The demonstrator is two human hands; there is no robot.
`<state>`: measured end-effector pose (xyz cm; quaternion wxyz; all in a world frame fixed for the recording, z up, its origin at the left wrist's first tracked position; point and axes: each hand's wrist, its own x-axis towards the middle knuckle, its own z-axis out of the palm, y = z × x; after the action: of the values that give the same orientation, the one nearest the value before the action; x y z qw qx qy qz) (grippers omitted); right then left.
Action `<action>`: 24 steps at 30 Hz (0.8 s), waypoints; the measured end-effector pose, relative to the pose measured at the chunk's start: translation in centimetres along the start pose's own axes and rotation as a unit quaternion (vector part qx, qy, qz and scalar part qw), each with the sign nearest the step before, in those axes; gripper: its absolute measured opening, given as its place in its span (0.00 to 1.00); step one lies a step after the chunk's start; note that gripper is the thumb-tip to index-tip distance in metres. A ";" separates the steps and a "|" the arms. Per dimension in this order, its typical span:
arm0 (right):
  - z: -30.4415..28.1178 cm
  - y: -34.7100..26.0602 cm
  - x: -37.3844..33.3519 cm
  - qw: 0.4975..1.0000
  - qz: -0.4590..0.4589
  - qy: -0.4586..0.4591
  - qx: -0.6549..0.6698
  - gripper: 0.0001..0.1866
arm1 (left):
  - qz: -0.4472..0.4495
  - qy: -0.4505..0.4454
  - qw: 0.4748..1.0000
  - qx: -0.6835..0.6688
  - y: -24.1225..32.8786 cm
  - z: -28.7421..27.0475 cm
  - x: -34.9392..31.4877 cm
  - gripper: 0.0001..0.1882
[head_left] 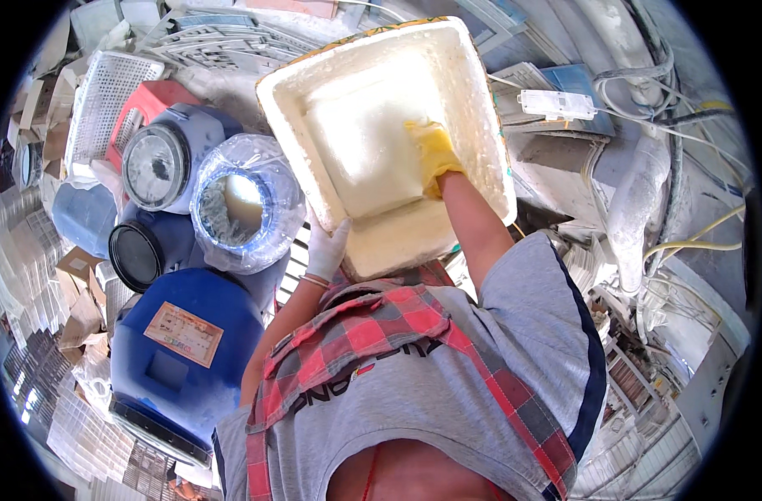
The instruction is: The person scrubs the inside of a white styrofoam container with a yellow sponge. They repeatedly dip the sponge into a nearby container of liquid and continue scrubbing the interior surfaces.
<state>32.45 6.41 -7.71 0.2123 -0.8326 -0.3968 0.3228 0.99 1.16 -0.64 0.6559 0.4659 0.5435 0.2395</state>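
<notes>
A large white foam box (pixel 360 238), with patterned tape along its outer edge, is tilted open toward me above my apron. My left hand (pixel 324 250), in a white glove, grips its near left edge, thumb on the rim and other fingers hidden behind. My right hand (pixel 435 159) reaches inside against the right part of the box's interior. Yellow material covers it to the wrist, looking like a glove; its fingers are too bunched and glare-washed to tell apart. Whether it holds anything is unclear. Bright light washes out the box's bottom.
On my left stand a blue drum (pixel 189 301) with an orange-white label, a plastic-lined open container (pixel 268 171) and a drum with a grey lid (pixel 157 165). A white perforated basket (pixel 105 92) is behind. Cables and a white power strip (pixel 558 105) lie at right.
</notes>
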 end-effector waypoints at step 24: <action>-12.5 -12.0 -7.1 0.913 -0.026 -0.058 -0.404 0.14 | 0.047 0.022 0.999 0.001 -1.5 0.5 1.5 0.52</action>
<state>31.60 6.66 11.03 -0.1573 -0.8163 -0.5267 0.1773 1.61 1.53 -2.74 0.6316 0.4860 0.5353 0.2800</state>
